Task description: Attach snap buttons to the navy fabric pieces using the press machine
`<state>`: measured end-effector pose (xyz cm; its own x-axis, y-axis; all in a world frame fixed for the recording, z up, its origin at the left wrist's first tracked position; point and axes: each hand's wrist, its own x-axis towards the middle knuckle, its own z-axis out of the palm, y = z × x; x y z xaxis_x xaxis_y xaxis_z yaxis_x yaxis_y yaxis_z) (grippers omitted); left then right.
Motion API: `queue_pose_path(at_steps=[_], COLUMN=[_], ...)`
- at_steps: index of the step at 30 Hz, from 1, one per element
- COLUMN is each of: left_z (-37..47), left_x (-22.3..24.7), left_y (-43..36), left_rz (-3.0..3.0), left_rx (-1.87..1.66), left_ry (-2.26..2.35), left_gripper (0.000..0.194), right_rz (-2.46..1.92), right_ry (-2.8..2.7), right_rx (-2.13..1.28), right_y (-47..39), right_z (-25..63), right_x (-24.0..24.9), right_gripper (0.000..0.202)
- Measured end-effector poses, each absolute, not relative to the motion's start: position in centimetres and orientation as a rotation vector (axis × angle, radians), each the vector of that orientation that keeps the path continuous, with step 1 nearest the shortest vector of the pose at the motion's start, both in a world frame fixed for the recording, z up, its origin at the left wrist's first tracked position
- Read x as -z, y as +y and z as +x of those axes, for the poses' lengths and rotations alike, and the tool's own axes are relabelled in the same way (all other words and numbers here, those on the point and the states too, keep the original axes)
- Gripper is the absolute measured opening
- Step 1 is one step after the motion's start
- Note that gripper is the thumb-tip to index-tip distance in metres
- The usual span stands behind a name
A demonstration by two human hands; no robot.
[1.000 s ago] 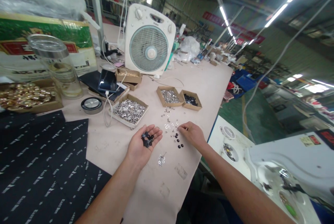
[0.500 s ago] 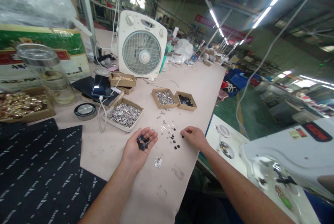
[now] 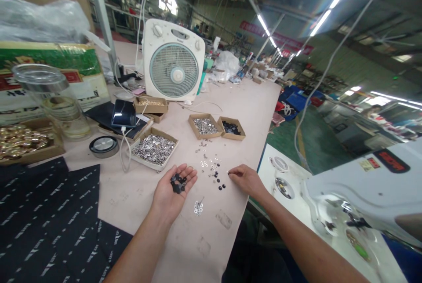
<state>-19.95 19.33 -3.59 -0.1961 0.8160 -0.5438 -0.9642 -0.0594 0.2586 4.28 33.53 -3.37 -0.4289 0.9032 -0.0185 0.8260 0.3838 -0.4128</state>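
My left hand is turned palm up and cupped, with its fingers loosely stretched. A small heap of black snap buttons lies in its palm. Over the right side of the table, my right hand pinches thumb and fingers together at a small snap button, mostly covered by the fingertips. Between the hands lie loose black snap caps and silver snap rings. A little cluster of silver rings rests nearer to me, right of my left wrist.
Cardboard trays hold silver pieces, more silver pieces and black pieces. A box fan stands behind them. Printed black fabric covers the left; a white machine stands right, beyond the table edge.
The view has shifted slightly, so the table things sit a little further left. My right hand keeps its pinch close to the table; the left still holds the black pieces.
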Motion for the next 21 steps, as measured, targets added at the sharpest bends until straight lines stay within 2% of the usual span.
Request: queue_pose_path(at_steps=[5, 13, 21], left_z=[-19.9, -19.9, -19.8], left_x=[3.7, 3.6, 3.4], left_y=[19.3, 19.2, 19.2], left_rz=[-0.288, -0.285, -0.302], left_rx=[-1.652, -1.648, -1.648], left_ry=[0.667, 0.657, 0.659], left_gripper=[0.017, 0.018, 0.018], right_rz=[-1.687, -1.832, -1.916], right_ry=[-2.482, -2.475, -2.308], right_rx=[-0.545, -0.818, -0.822], right_y=[33.8, 35.5, 34.7], right_z=[3.3, 2.2, 2.9], right_x=[2.3, 1.2, 1.9], right_gripper=[0.017, 0.006, 0.011])
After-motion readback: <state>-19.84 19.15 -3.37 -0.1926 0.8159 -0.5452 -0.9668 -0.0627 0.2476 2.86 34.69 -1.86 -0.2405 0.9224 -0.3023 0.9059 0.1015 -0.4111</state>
